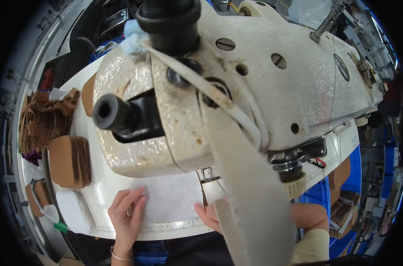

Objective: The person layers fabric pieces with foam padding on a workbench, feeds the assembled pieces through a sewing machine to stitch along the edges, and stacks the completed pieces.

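A thin white rounded sheet (172, 199) lies on the white table below the sewing machine head (183, 128). My left hand (127, 213) pinches its left edge between thumb and fingers. At the sheet's lower right edge, the fingertips of my right hand (208, 216) close on the material; a pale lever of the machine (254, 195) hides much of that hand. A narrow brown edge shows along the right side of the sheet, and what it belongs to I cannot make out. The metal presser foot (208, 174) stands just beyond the sheet's upper right corner.
To the left stand a stack of brown rounded pieces (69, 162), a stack of white sheets (74, 212) and crumpled brown material (48, 117). A ruler strip (177, 228) follows the table's front edge. Blue bins (354, 177) with brown pieces sit at the right.
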`<state>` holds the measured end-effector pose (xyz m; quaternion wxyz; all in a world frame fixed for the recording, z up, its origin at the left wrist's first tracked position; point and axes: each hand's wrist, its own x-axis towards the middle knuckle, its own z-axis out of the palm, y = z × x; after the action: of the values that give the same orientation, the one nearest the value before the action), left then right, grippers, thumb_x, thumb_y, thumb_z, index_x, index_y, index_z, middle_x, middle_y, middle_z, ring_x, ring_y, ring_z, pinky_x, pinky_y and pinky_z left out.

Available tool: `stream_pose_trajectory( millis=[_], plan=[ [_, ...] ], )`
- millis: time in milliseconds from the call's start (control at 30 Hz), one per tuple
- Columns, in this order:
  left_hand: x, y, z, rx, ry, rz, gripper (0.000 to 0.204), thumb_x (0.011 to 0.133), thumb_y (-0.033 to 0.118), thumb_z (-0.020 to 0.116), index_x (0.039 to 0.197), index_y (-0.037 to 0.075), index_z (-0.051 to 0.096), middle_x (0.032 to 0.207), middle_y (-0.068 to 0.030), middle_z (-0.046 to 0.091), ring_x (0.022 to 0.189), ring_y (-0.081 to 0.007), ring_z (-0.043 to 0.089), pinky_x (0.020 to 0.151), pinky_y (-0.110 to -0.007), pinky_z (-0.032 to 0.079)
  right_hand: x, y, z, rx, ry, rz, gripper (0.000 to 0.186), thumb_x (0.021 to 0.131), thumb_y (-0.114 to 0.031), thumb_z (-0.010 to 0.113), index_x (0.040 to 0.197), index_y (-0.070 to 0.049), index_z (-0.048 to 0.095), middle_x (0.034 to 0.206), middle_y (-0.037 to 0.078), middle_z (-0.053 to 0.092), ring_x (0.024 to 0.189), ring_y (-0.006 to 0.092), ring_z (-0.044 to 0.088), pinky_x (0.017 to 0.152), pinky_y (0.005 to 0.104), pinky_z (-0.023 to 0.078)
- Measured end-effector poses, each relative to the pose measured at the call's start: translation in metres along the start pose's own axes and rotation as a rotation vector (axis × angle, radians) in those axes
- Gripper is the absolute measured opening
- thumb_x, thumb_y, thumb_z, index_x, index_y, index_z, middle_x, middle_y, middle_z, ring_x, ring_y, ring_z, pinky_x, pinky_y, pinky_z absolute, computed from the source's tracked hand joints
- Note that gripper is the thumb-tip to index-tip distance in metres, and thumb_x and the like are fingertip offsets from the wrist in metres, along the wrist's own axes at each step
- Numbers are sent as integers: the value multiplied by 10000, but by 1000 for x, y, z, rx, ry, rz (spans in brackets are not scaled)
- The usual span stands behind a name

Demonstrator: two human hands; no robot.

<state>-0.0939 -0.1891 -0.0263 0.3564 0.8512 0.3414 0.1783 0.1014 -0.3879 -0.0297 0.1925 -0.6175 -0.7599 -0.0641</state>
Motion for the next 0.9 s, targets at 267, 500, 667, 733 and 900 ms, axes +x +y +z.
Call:
stream_pose_trajectory(
  millis=[267, 500, 667, 733, 900],
  plan=[
    [3, 0, 1, -7, 0, 22, 246, 779, -28, 719, 1023, 4, 705, 863, -79, 596, 594, -99, 492, 542, -219, 405, -15, 2, 26, -107, -1, -171, 329, 714, -113, 609, 984, 69, 649, 945, 84, 605, 826, 178, 517, 660, 271, 418],
    [0, -3, -1, -16, -7, -11, 263, 774, -34, 722, 1033, 13, 708, 871, -59, 584, 586, -83, 459, 529, -211, 383, -8, 3, 20, 12, 48, -88, 341, 719, -119, 606, 1004, 67, 640, 1032, 130, 619, 985, 242, 561, 772, 312, 460],
    [2, -2, 1, -31, -13, -14, 269, 770, -38, 724, 1032, 15, 710, 865, -54, 581, 587, -81, 457, 529, -210, 379, -9, 5, 12, 3, 47, -106, 356, 726, -121, 600, 1020, 77, 633, 1020, 137, 621, 1006, 248, 575, 794, 322, 466],
    [1, -2, 1, -29, -13, -20, 270, 768, -39, 726, 1032, 15, 710, 864, -53, 580, 589, -80, 457, 529, -210, 377, -7, 6, 10, -15, 13, -119, 355, 728, -119, 598, 1019, 81, 632, 1016, 139, 622, 1009, 248, 578, 798, 324, 467],
    [1, -4, 0, -26, -2, -17, 270, 769, -35, 730, 1033, 17, 711, 867, -51, 579, 585, -77, 456, 524, -211, 373, -5, 6, 11, 34, 17, -94, 352, 724, -116, 596, 1012, 83, 632, 1017, 142, 623, 1010, 251, 578, 816, 332, 468]
  ],
)
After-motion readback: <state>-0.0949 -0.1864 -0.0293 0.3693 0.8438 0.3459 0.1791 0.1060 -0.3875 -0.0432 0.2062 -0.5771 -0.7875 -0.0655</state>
